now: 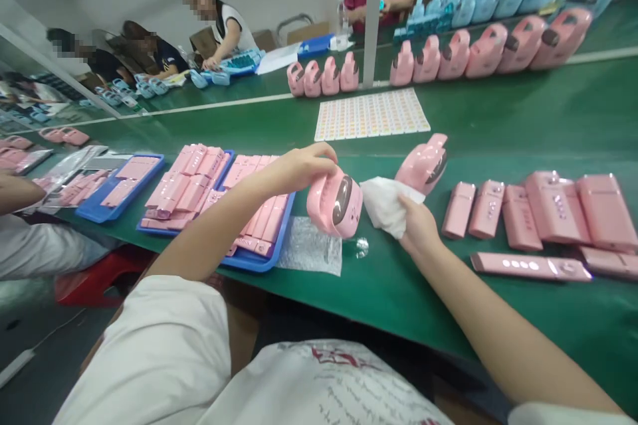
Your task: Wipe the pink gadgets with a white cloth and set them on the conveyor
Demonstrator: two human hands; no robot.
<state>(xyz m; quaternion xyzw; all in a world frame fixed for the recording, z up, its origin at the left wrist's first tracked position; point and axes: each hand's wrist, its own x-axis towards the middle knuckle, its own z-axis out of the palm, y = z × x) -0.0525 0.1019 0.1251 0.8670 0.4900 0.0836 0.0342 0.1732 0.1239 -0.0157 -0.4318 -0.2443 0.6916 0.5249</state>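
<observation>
— Right hand [417,229]?
— Closed on white cloth [385,204], centre frame, touching pink device [335,202] just leftward.
— Left hand [305,166]?
— Gripping pink device from above, dark face turned toward cloth. Farther back, second pink device [423,163], tilted.

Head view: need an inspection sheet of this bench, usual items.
Surface: green bench top, white line along the far side.
Job's things: pink device and white cloth, side by side.
Clutter: second pink device, pink flat parts, blue trays of pink pieces, sticker sheet, clear wrap.
Hands: left hand grips the pink device from above; right hand holds the white cloth.
Cables: white strip with a thin lead on the floor, left.
Surroundings: co-workers at the far side; rows of pink and blue units.
</observation>
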